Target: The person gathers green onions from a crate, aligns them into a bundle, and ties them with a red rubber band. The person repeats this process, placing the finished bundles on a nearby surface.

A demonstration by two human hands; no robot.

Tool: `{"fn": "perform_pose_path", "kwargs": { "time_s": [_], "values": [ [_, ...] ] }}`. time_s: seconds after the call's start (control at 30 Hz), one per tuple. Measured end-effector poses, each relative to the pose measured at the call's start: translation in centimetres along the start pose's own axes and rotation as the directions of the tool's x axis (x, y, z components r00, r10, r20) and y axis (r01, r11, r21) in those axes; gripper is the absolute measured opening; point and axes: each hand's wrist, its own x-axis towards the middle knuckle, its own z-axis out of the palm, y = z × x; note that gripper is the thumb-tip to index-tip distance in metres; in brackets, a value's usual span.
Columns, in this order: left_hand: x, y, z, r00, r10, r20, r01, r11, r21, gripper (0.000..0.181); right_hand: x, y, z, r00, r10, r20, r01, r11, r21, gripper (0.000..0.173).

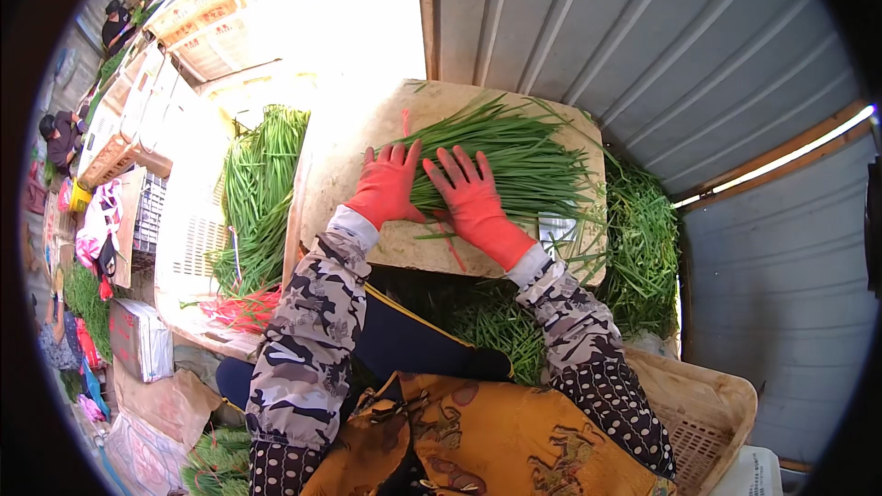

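A loose bundle of long green leaves, likely Chinese chives [510,151], lies across a worn pale board [344,151] in front of me. My left hand [387,184], in an orange-red rubber glove, lies over the left end of the bundle. My right hand [477,207], gloved alike, rests on the leaves with its fingers spread. Neither hand closes around the bundle. One end of a red tie strip [405,122] shows beyond the leaves, and another piece [453,248] shows on the near side; the part between is hidden.
Left of the board, a plastic crate [196,248] holds leaf bundles [258,186] and red strips [244,308]. Leaf trimmings [637,241] are heaped at right, beside a corrugated metal wall [620,27]. Another crate [703,413] is at lower right. People sit at far left.
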Motion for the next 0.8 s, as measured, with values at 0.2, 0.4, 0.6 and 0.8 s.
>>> {"fn": "perform_pose_path", "kwargs": {
  "time_s": [0.2, 0.4, 0.6, 0.8],
  "values": [
    [0.1, -0.1, 0.7, 1.0, -0.024, -0.002, 0.024, 0.998, 0.049, 0.126, -3.6, -1.7, -4.7, 0.996, -0.023, 0.092, 0.024, 1.0, -0.011, 0.04],
    [0.2, -0.2, 1.3, 0.999, 0.017, -0.047, -0.013, 0.997, 0.071, 0.13, -5.8, -2.0, -0.2, 0.956, 0.102, 0.276, -0.081, 0.993, -0.085, 0.018],
    [-0.6, 0.1, 1.0, 0.999, 0.024, -0.025, -0.021, 0.996, 0.086, 0.131, -6.6, -0.9, -4.0, 0.713, 0.01, 0.701, -0.231, 0.947, 0.222, 0.025],
    [-0.4, 0.3, 1.1, 1.0, 0.004, -0.006, -0.003, 0.992, 0.128, 0.131, -7.7, -0.6, -7.5, 0.622, -0.223, 0.75, -0.393, 0.74, 0.546, 0.036]
  ]
}}
